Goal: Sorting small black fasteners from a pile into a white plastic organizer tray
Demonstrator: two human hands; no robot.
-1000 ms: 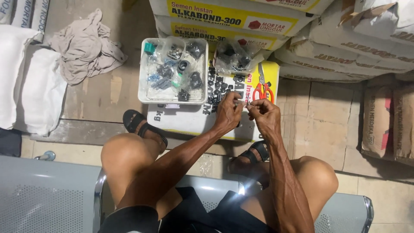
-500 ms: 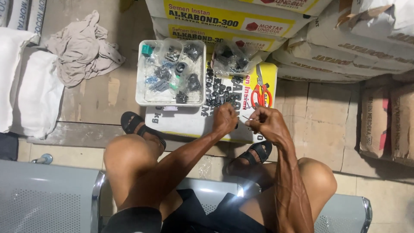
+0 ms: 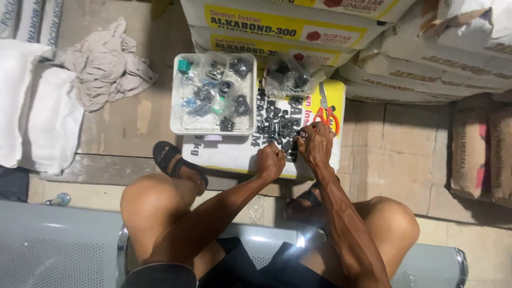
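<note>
Black plastic parts [image 3: 277, 128] lie in a loose heap on a white and yellow sack [image 3: 234, 152] laid flat on the floor, and both hands work at the near edge of that heap. The left hand [image 3: 271, 160] is curled into a near fist, its fingers pressed together, apparently around a small piece that I cannot make out. The right hand [image 3: 316, 143] sits just beside it, fingertips drawn together over the pile — whether they pinch a part is too small to tell.

Several things look risky. The heap has no rim around it, so a nudge from either wrist could send pieces rolling off the sack and onto the floor, near the sandalled feet [image 3: 173, 160]. The orange-handled scissors [image 3: 326, 113] lie touching the pile, just beyond the right hand; a blind reach could meet the blades. The clear tray [image 3: 213, 95] of sorted bits rests half on the sack — a shift of the sack could tip it. The clear bag [image 3: 290, 77] of parts behind the pile leans against stacked sacks and may slump open.
</note>
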